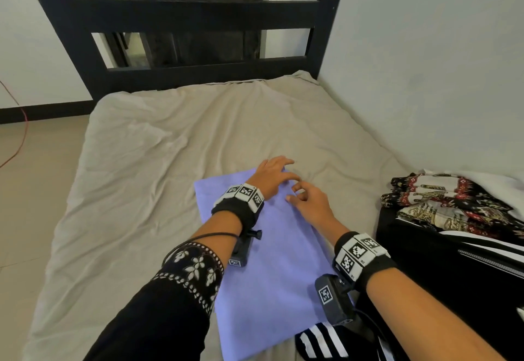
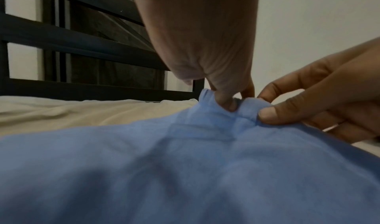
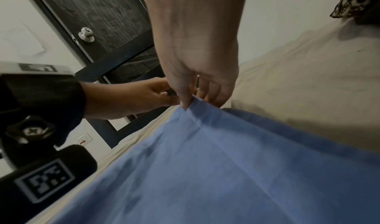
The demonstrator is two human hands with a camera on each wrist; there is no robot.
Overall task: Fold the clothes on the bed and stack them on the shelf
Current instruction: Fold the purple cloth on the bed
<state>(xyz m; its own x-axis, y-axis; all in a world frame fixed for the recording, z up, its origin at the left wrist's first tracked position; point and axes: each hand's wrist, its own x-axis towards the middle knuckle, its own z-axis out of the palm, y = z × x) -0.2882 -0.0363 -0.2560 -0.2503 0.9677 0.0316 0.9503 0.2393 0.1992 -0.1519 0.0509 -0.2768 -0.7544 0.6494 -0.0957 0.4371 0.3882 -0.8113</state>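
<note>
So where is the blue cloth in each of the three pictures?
Head view: the blue cloth lies flat in the lower middle, on the beige bed sheet.
Left wrist view: it fills the lower half, its far edge pinched by the left hand and right hand.
Right wrist view: it fills the lower right.
Shared landmark: the black bed frame behind it.

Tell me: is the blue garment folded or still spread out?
Folded. The blue garment lies as a narrow rectangle on the bed sheet, with both the left hand and right hand pinching its far edge.
</note>
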